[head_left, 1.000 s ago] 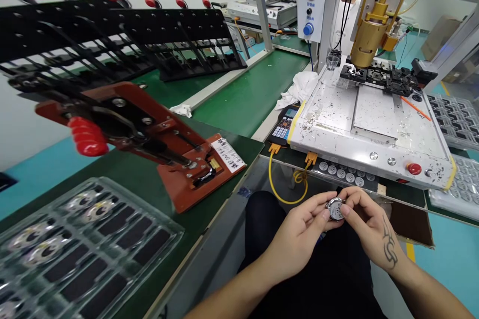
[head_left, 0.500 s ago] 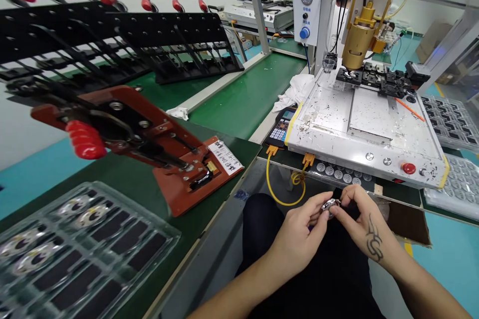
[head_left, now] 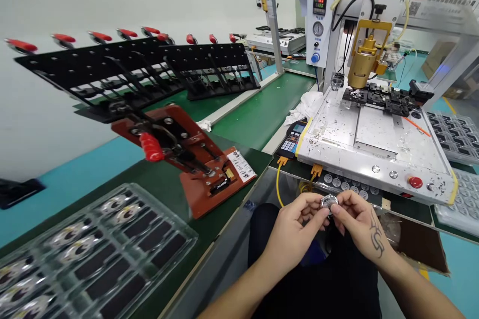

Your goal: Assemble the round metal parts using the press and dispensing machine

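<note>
Silver and round, the metal casing [head_left: 329, 201] I watched remotely was gripped by left hand [head_left: 294, 227] and right hand [head_left: 359, 223].

From my remote station, the round part [head_left: 329, 201] looks like polished, mirror-bright metal. I read the clamp handle [head_left: 151, 147] as glossy red plastic, the clamp baseplate [head_left: 199, 199] as smooth and matt, the tray [head_left: 178, 220] as shiny clear plastic, the gold cylinder [head_left: 359, 70] as satin metal. The crumpled white sheet [head_left: 307, 105] looks matt; cloth or paper, I can't tell.
</note>
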Motion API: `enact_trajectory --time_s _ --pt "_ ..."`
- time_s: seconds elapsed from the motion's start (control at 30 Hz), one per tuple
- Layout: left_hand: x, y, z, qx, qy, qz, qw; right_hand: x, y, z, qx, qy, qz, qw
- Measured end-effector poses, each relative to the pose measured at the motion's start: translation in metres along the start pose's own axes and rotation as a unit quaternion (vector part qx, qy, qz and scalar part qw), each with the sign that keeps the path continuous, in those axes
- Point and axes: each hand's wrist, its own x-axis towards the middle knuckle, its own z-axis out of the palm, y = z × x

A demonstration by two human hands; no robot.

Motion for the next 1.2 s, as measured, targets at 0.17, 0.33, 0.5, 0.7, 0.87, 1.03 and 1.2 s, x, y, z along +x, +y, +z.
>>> enact_trajectory --time_s 0.17,0.33,0.5,0.7,0.87,1.03,1.2 --pt "-0.005 0.007 -0.005 0.025 -0.014 0.002 1.000 0.000 0.003 -0.001 0.023 -0.046 0.016 0.999" --pt "-0.007 0.010 -0.007 0.020 -0.011 -0.001 1.000 0.003 0.004 -0.001 0.014 -0.068 0.015 0.998" --pt "-0.003 0.012 -0.011 0.013 -0.018 -0.012 1.000 0.011 -0.017 -0.011 -0.165 -0.117 -0.117 0.972" --pt "-0.015 0.033 -0.023 0.095 -0.016 0.019 0.995 0.026 -0.037 -0.018 -0.398 -0.228 -0.337 0.822" --pt "-0.023 0.092 -0.076 0.303 0.166 0.341 0.874 0.048 -0.043 0.001 -0.377 -0.188 -0.394 0.817" --pt "0.002 0.129 -0.151 0.497 0.175 0.420 0.739 0.064 -0.051 0.025 -0.305 -0.146 -0.384 0.859" --pt "0.016 0.153 -0.162 0.501 0.174 0.393 0.751 0.081 -0.055 0.052 -0.261 -0.163 -0.350 0.885"
